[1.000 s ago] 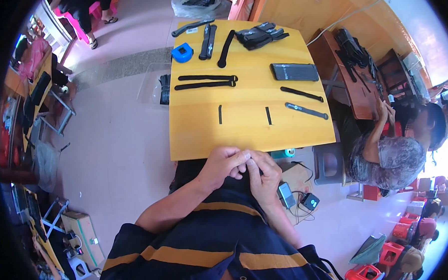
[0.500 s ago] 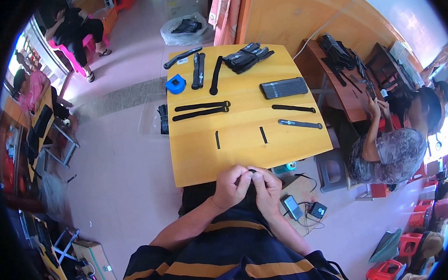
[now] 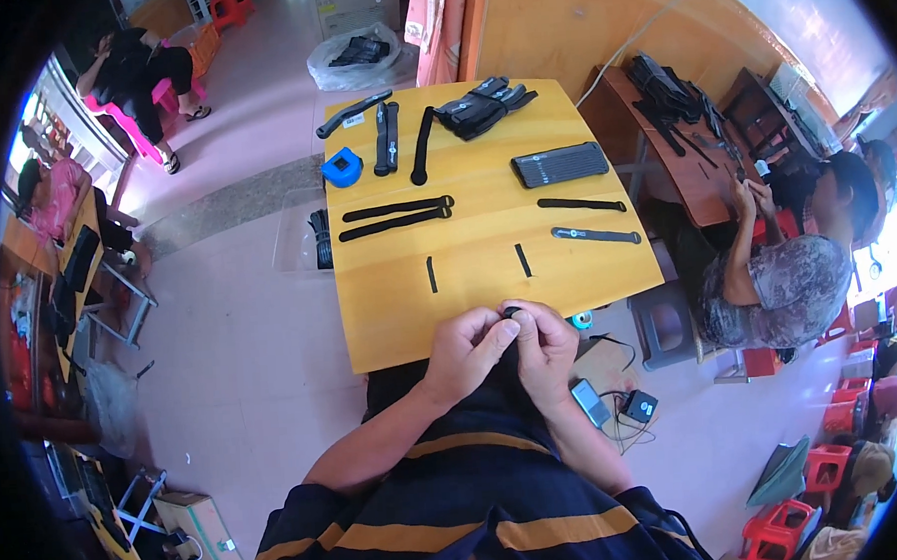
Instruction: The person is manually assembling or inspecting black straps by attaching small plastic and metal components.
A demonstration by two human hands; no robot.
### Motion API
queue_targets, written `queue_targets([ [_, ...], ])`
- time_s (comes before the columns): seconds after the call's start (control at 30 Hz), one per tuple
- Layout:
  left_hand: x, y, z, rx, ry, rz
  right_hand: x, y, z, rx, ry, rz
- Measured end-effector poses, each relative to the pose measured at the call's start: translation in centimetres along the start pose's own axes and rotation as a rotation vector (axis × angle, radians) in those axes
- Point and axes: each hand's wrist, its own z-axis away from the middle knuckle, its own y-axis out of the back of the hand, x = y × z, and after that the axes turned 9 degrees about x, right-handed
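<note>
At the near edge of the yellow table (image 3: 391, 333), my left hand (image 3: 467, 351) and my right hand (image 3: 547, 354) are closed together, thumbs and fingertips meeting. Pinched between them is a black strap (image 3: 511, 313), of which only a small curled bit shows; the fingers hide the rest. Just beyond my hands lie a short black strip (image 3: 431, 275) and another short black strip (image 3: 524, 261), set apart. Farther left are two long black straps with looped ends (image 3: 396, 218). At the right lie a black strap (image 3: 581, 204) and a grey printed strap (image 3: 596, 236).
Along the far side are a blue tape measure (image 3: 343, 168), a strap bundle (image 3: 483, 108) and a flat strap stack (image 3: 561, 165). A small screened device (image 3: 590, 402) with wires sits below right. A co-worker (image 3: 784, 285) sits at the brown table (image 3: 693, 184) on the right.
Both hands have moved slightly up and right, still pinching the black strap together. The view has shifted a little; the things on the table lie as before.
</note>
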Motion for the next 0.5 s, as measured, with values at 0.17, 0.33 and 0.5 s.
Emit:
queue_targets([
  [0.17,1.4,0.7,-0.4,-0.13,0.165,0.06,-0.3,0.0,0.1,-0.01,0.14,0.151],
  [0.33,-0.1,0.6,-0.9,-0.172,0.254,0.31,0.8,0.6,0.7,-0.049,-0.003,0.002],
  [0.5,0.0,0.7,-1.2,-0.19,0.214,0.23,0.8,0.7,1.1,-0.069,-0.078,-0.129],
])
